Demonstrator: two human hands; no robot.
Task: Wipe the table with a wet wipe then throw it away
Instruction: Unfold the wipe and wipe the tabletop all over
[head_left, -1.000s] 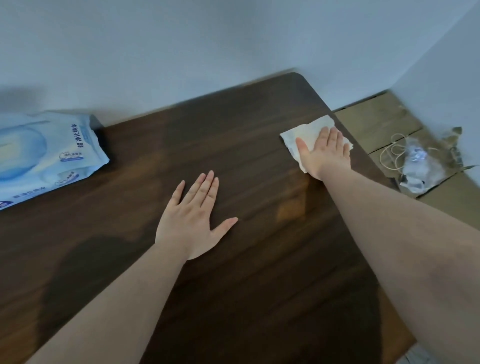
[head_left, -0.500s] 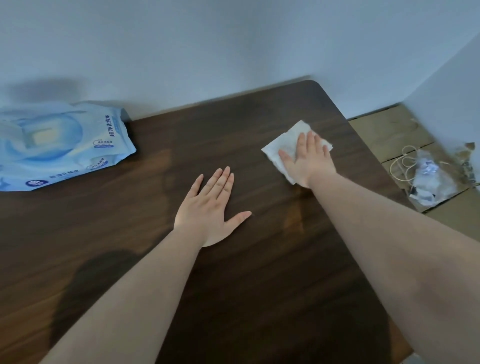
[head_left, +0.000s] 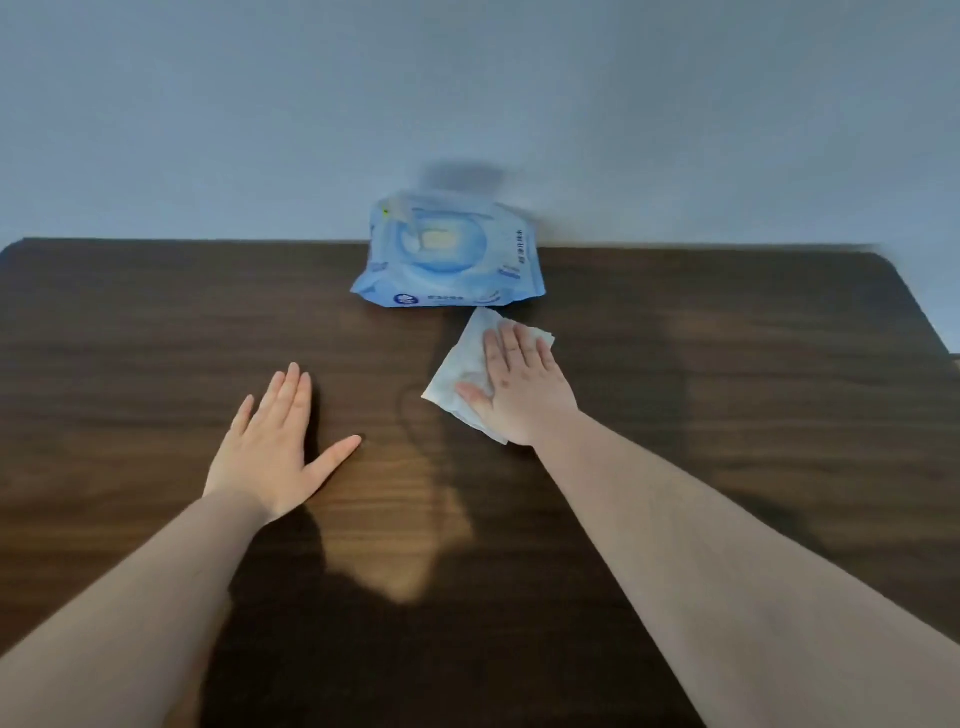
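Note:
A white wet wipe (head_left: 464, 364) lies flat on the dark wooden table (head_left: 727, 395), just right of centre. My right hand (head_left: 522, 387) presses flat on top of it, fingers spread, covering its right half. My left hand (head_left: 278, 447) rests palm down on the bare wood to the left, fingers apart, holding nothing. A damp streak shows on the wood below the wipe.
A blue pack of wet wipes (head_left: 449, 257) sits at the table's far edge against the grey wall (head_left: 467, 104), just beyond the wipe. The table's rounded far corners show at left and right.
My right hand has slid the wipe leftward from the table's right corner toward the middle, near the blue pack. The view has swung left; the floor clutter is out of sight.

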